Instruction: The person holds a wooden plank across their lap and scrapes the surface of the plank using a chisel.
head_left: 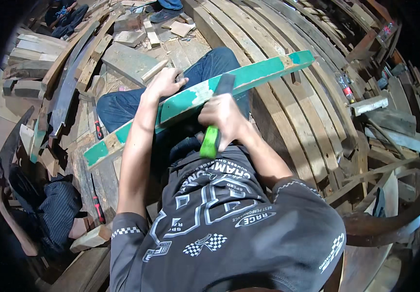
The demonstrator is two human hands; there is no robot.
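The right hand (223,116) squeezes a green-handled tool (210,142) by the green board (263,74), but I can't tell if the left hand (163,83) grips it

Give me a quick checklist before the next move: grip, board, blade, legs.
1. Right hand closed on green-handled tool: ok.
2. Left hand apart from the blade: ok.
3. Left hand bearing on the green-painted board: cannot tell, contact unclear.
4. Blade touching board: cannot tell, motion blur.
5. Legs out from under board: not ok, jeans beneath it.
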